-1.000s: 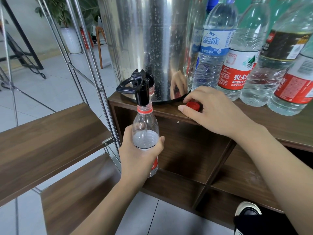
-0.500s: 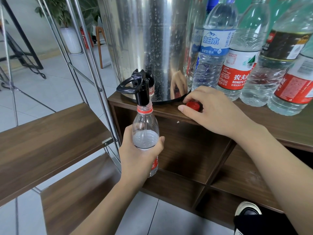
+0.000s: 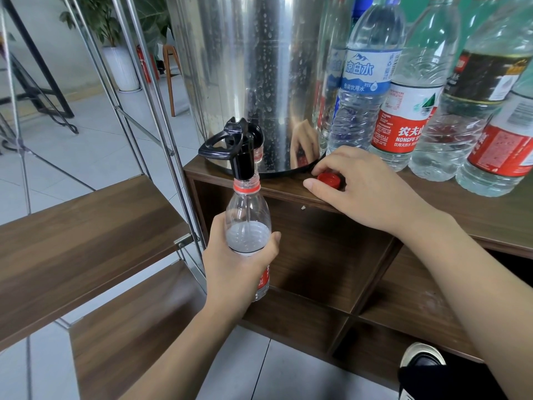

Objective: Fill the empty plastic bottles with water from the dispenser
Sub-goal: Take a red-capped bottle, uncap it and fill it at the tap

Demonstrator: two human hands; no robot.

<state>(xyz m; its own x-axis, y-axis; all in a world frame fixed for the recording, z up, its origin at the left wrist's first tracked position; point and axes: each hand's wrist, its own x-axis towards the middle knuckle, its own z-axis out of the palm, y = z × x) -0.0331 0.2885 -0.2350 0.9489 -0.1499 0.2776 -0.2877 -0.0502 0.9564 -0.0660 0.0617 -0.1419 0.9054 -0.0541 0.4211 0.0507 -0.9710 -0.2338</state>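
Note:
My left hand (image 3: 236, 269) grips a clear plastic bottle (image 3: 247, 215) with a red neck ring, held upright with its mouth right under the black tap (image 3: 236, 148) of the steel water dispenser (image 3: 253, 67). A thin stream runs into the bottle, and the water level stands near its shoulder. On the wooden cabinet top (image 3: 461, 209) my right hand (image 3: 363, 189) rests with thumb and fingers curled round a red bottle cap (image 3: 328, 179). Several plastic bottles (image 3: 366, 82) stand to the right of the dispenser.
A lower wooden shelf (image 3: 80, 238) on a metal frame (image 3: 161, 116) sits to the left, another below it. Open cabinet compartments (image 3: 331, 255) lie under the dispenser. A shoe (image 3: 424, 359) shows at bottom right on the tiled floor. A potted plant (image 3: 115, 47) stands far back.
Both hands stay where they were. The water level in the held bottle has risen slightly.

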